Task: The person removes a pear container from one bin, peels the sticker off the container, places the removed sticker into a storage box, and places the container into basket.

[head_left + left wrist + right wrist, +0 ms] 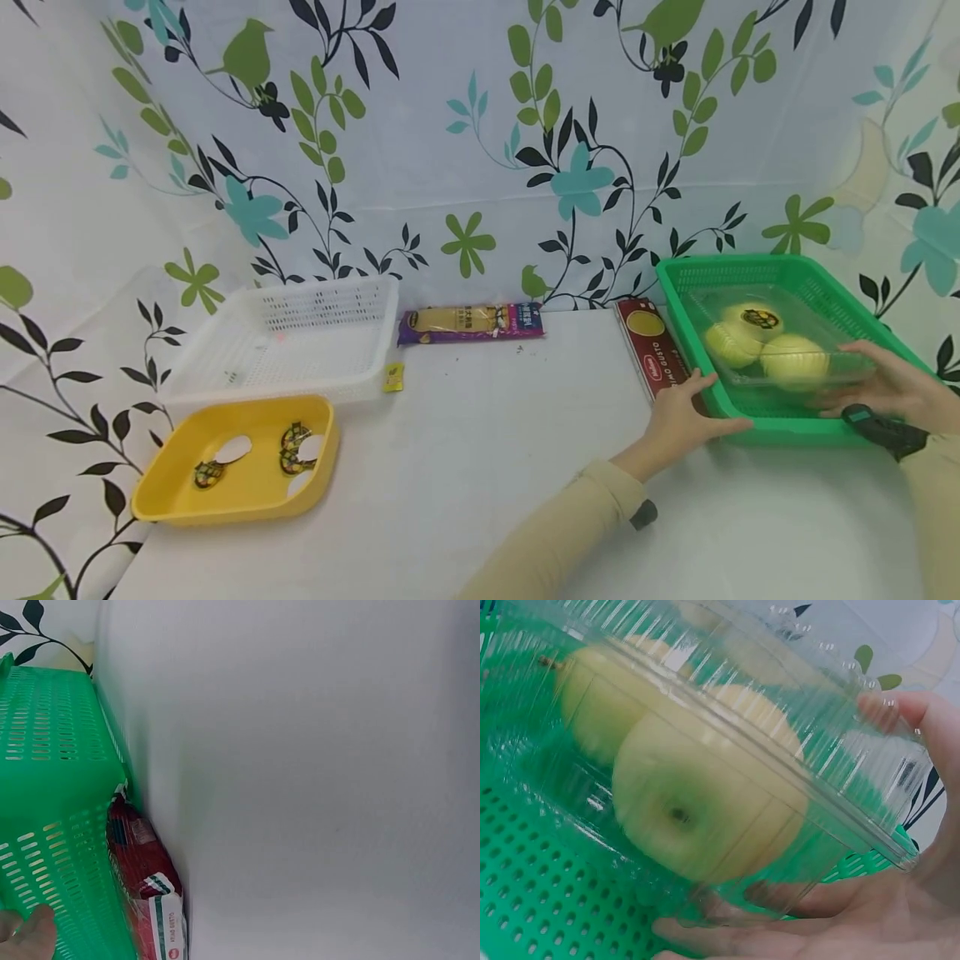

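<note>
My right hand (pixel 896 387) grips one end of a clear plastic fruit box (pixel 855 817), with the thumb above and the fingers underneath. Pale yellow-green apples (pixel 705 795) lie inside it, under a lid bearing a dark round sticker (pixel 761 317). The box sits tilted within the green basket (pixel 787 431). At the basket's front left corner is my left hand (pixel 678 421), thumb and fingers spread along the rim. Its fingertips (pixel 34 934) show against the slotted side in the left wrist view. A red Primo Gusto packet (pixel 652 346) lies along the basket's left side.
To the left stand a white basket (pixel 375 333) and, in front of it, a yellow tray (pixel 247 408) with oval stickers in it. A purple packet (pixel 471 323) lies by the back curtain. A small yellow sachet (pixel 393 377) is beside the white basket.
</note>
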Demonstrator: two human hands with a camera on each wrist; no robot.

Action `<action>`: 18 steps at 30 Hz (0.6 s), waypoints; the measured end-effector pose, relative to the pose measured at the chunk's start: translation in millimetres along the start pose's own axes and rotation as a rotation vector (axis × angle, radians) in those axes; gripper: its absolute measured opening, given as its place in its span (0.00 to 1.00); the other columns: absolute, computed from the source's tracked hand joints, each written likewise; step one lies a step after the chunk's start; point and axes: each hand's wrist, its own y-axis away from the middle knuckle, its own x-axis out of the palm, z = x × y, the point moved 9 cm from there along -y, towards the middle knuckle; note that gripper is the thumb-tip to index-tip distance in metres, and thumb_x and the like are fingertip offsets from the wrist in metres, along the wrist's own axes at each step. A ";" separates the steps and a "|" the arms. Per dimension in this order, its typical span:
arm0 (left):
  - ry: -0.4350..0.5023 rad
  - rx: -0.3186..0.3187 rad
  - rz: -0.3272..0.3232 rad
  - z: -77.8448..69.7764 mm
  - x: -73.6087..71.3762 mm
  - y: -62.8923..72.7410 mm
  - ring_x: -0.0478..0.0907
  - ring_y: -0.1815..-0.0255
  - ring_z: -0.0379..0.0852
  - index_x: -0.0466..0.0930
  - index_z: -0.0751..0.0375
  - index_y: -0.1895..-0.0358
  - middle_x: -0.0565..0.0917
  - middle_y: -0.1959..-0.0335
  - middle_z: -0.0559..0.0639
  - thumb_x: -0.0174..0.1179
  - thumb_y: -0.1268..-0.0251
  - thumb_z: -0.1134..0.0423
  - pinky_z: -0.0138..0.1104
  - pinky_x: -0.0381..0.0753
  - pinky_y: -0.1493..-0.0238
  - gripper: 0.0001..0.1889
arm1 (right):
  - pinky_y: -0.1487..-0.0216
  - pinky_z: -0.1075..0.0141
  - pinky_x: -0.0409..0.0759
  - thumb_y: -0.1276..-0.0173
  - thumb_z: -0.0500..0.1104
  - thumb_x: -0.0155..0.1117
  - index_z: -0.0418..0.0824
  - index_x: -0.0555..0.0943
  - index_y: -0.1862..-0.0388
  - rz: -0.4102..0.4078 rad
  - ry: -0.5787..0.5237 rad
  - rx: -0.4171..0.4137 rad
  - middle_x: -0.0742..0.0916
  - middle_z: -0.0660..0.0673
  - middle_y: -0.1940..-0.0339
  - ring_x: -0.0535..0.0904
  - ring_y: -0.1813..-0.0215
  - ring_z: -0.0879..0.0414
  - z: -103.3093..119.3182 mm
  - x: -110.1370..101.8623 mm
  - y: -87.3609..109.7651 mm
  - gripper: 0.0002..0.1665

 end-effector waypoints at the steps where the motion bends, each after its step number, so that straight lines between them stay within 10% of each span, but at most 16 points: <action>1: -0.001 -0.001 -0.001 0.0 -0.6 0.2 0.56 0.37 0.42 0.69 0.51 0.40 0.65 0.39 0.47 0.68 0.58 0.46 0.35 0.62 0.44 0.37 | 0.43 0.52 0.63 0.30 0.53 0.38 0.69 0.18 0.40 -0.063 -0.008 0.008 0.17 0.33 0.43 0.74 0.66 0.32 -1.0 -1.8 -0.5 0.42; 7: -0.097 0.022 -0.003 -3.4 -2.6 -1.5 0.58 0.38 0.40 0.70 0.51 0.41 0.63 0.37 0.47 0.68 0.58 0.44 0.30 0.64 0.47 0.37 | 0.44 0.61 0.65 0.30 0.54 0.39 0.69 0.10 0.47 -0.099 -0.120 0.001 0.18 0.39 0.41 0.72 0.67 0.28 -1.0 -0.8 1.3 0.47; 14: -0.332 0.026 0.011 -7.3 -3.5 -5.2 0.73 0.58 0.30 0.71 0.42 0.43 0.67 0.41 0.40 0.64 0.61 0.35 0.19 0.65 0.78 0.36 | 0.49 0.64 0.69 0.30 0.53 0.40 0.69 0.11 0.47 -0.119 -0.124 0.007 0.19 0.32 0.42 0.72 0.66 0.29 0.4 -4.6 5.1 0.47; 18: -0.448 0.034 0.010 -6.7 -2.6 -6.2 0.72 0.70 0.28 0.71 0.37 0.43 0.69 0.42 0.38 0.61 0.64 0.31 0.23 0.69 0.73 0.37 | 0.45 0.60 0.66 0.29 0.49 0.41 0.73 0.21 0.40 -0.032 -0.223 -0.013 0.50 0.09 0.54 0.71 0.64 0.26 0.5 3.0 9.8 0.42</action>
